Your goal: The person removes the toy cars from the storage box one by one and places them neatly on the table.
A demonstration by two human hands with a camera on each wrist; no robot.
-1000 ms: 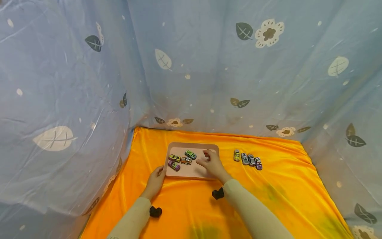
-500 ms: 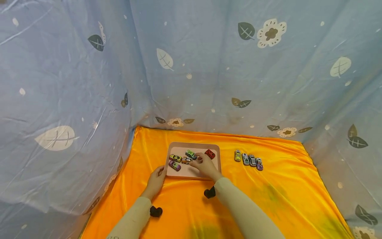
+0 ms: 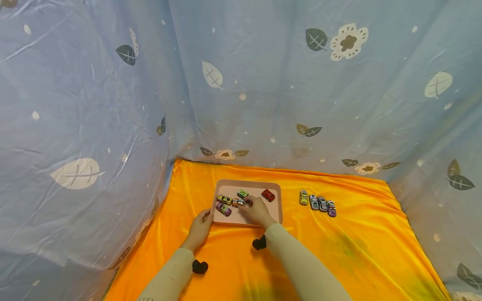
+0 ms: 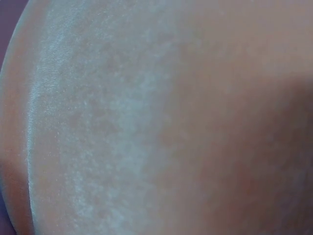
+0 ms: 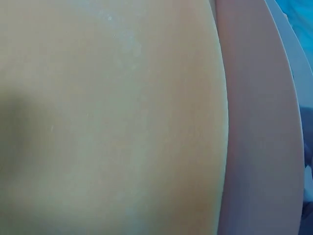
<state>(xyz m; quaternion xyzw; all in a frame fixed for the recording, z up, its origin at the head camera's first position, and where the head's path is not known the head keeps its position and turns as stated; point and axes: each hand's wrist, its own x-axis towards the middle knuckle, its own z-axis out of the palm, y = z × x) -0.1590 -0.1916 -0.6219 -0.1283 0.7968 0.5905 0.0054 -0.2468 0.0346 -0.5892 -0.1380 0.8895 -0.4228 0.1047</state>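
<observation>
My left hand holds the pink tray at its left front corner, with the thumb along the rim. Over the tray's middle, my right hand pinches an orange and white toy car at its right end. Close around that car lie a yellow toy car, a purple and green toy car and a green toy car, the last partly behind the right fingers. A red toy car sits apart on the tray's right side. Skin fills most of both wrist views.
Right of the tray, a yellow toy car, two silver-grey toy cars and a purple and white toy car stand in a row on the orange cloth. A patterned blue-grey curtain encloses the back and sides.
My right hand set down the red toy car at the tray's right, moved left and took hold of the orange and white one. My left hand stays at the tray's corner.
</observation>
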